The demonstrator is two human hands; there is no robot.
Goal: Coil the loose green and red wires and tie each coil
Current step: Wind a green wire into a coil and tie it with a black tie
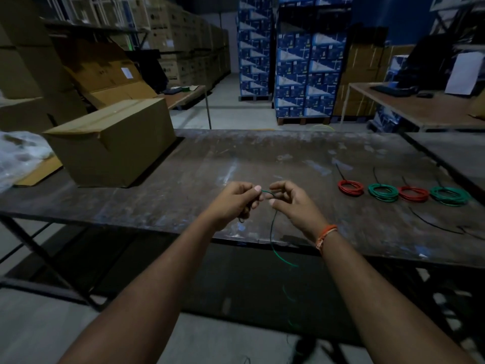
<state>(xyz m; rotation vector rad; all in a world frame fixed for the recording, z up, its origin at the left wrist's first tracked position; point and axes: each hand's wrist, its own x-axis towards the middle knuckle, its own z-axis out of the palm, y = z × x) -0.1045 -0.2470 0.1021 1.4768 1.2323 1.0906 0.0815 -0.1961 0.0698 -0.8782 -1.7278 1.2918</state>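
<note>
A loose green wire (273,232) runs from my hands down over the front edge of the worn table (183,166) toward the floor. My left hand (237,199) pinches the wire's end between thumb and fingers. My right hand (291,199) pinches the same wire a short way along. Both hands hover above the table near its front edge. At the right lie several tied coils in a row: a red coil (351,188), a green coil (383,192), a second red coil (413,193) and a second green coil (450,195).
A closed cardboard box (112,143) stands on the table's left part, with crumpled plastic (21,153) beside it. Loose black ties (433,223) lie in front of the coils. Stacked cartons and another table (420,106) fill the background.
</note>
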